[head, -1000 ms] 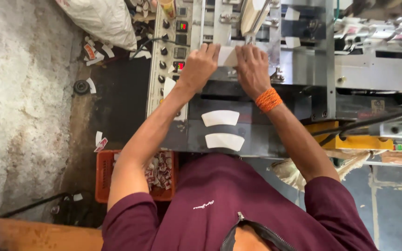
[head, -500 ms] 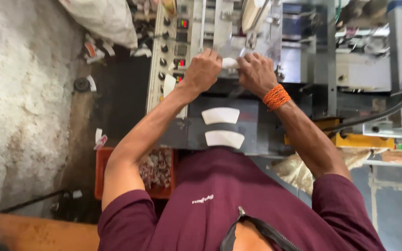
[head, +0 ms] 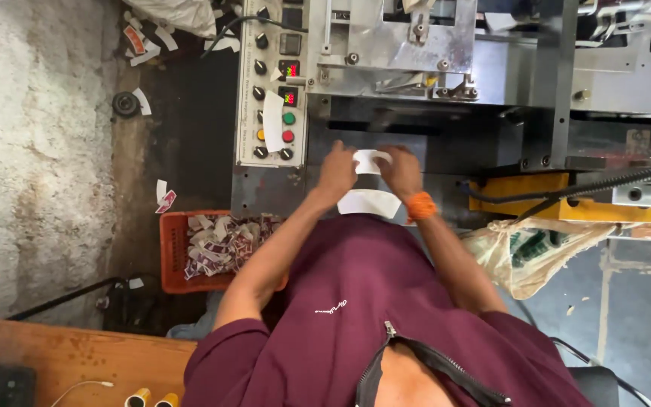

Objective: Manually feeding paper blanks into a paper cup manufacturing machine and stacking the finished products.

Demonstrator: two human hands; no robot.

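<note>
At frame centre, the left hand (head: pixel 337 172) and right hand (head: pixel 401 170), drawn back toward the body since a second ago, pinch a white paper blank (head: pixel 371 160) together, seemingly lifted clear; another curved blank (head: pixel 368 203) lies below. Beyond stands the machine (head: pixel 431 60).

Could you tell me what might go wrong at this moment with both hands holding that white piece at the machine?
Left hand and right hand pinch the curved white paper blank right below the grey metal machine's dark slot; fingers might get caught there. The loose blank could slip toward the orange crate of scraps.
</note>
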